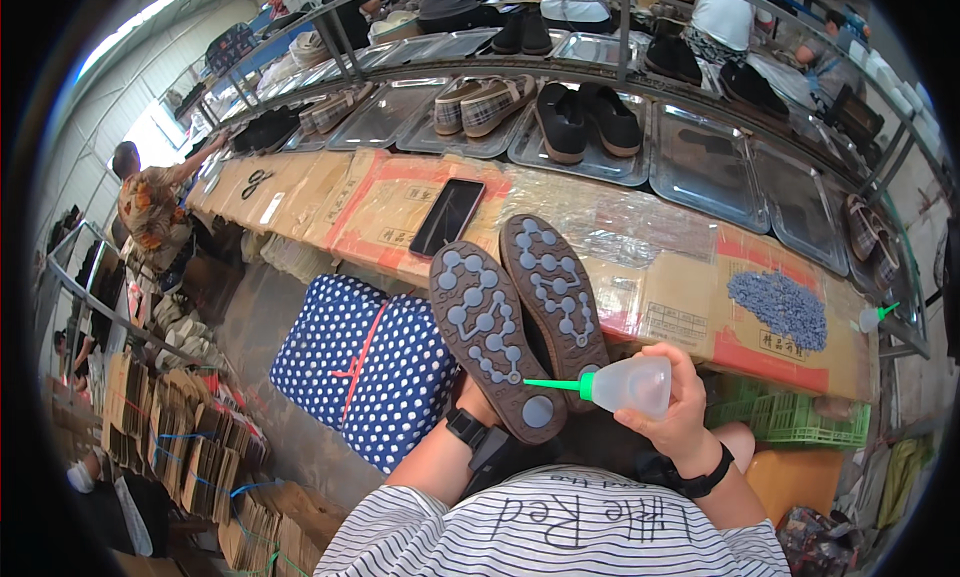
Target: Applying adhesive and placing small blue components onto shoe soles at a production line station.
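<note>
Brown shoe soles with blue-grey dots and links face up at me: the left shoe (478, 322) and the right shoe (552, 292), side by side. My left hand (477, 401) is behind the left shoe, mostly hidden; it holds the pair from beneath. In my right hand (678, 407) is a translucent squeeze bottle (632, 387), fingers wrapped round it. Its green nozzle (552, 384) points left, and the tip is at the left sole, near the dot above the heel. Whether the tip touches the sole I cannot tell.
A cardboard-topped bench (640, 277) carries a phone (447, 217), scissors (257, 184) and a pile of blue-grey pellets (778, 307). Beyond it runs a line of metal trays (705, 177) with shoes. A polka-dot bundle (365, 367) sits at left. A person (155, 212) stands far left.
</note>
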Demonstrator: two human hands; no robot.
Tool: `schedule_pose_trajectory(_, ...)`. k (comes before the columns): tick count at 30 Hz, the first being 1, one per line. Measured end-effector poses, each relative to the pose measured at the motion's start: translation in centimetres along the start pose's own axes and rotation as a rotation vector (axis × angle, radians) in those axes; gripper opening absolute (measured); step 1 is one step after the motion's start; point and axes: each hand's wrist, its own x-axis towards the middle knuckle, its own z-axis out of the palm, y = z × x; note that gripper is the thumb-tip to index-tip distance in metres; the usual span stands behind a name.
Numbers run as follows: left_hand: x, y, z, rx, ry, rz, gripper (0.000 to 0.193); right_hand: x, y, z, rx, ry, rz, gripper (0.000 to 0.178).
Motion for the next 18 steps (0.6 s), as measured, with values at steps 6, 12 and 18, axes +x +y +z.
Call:
schedule_pose_trajectory(6,-1.0,-0.6,-0.6,-0.045,-0.016,-0.017,0.04,0.3,-0.2,0.4,-0.094,-0.034,-0.087,0.075)
schedule_pose_trajectory(12,-1.2,-0.5,-0.9,-0.079,-0.046,-0.048,0.039,0.5,-0.1,0.5,-0.188,-0.028,-0.121,0.073)
schedule_pose_trajectory(18,-1.3,-0.7,-1.1,-0.109,-0.07,-0.076,0.039,1.0,-1.9,0.1,-0.331,-0.061,-0.193,0.07)
